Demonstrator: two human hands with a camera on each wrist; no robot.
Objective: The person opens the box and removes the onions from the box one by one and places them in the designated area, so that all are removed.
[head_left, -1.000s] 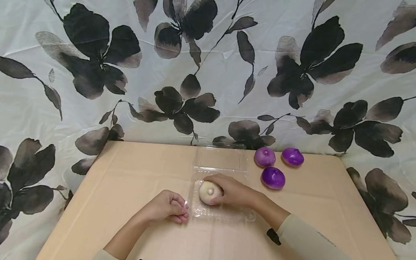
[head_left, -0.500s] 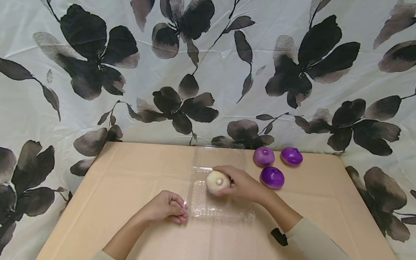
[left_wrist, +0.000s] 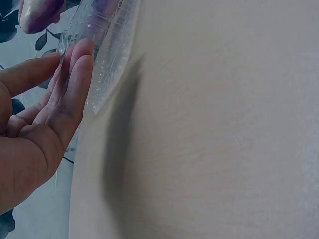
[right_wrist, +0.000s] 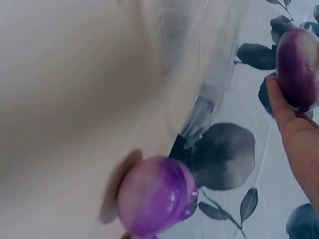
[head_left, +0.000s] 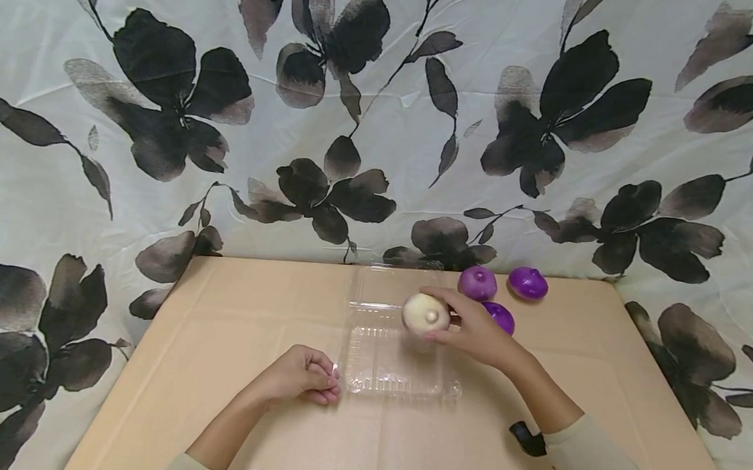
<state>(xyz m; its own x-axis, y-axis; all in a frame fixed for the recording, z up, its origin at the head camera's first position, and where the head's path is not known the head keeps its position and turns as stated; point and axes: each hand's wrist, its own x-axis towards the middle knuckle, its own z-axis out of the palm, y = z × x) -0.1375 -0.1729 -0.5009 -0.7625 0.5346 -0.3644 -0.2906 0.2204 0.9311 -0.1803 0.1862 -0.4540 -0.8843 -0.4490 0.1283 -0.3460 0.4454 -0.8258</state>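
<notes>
the right hand grips a pale round onion above the clear plastic clamshell tray (lid open) on the tan counter; the left hand, fingers loosely curled, touches the tray's edge.

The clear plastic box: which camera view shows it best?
The head view: the clear plastic box lies open and whole on the table. The left wrist view shows only its edge by the left hand; the right wrist view, a blurred wall.

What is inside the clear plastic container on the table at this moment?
The clear plastic container looks empty: only its ribbed bottom and the table show through. The right hand holds the white onion above its far edge. Nothing covers the inside.
</notes>
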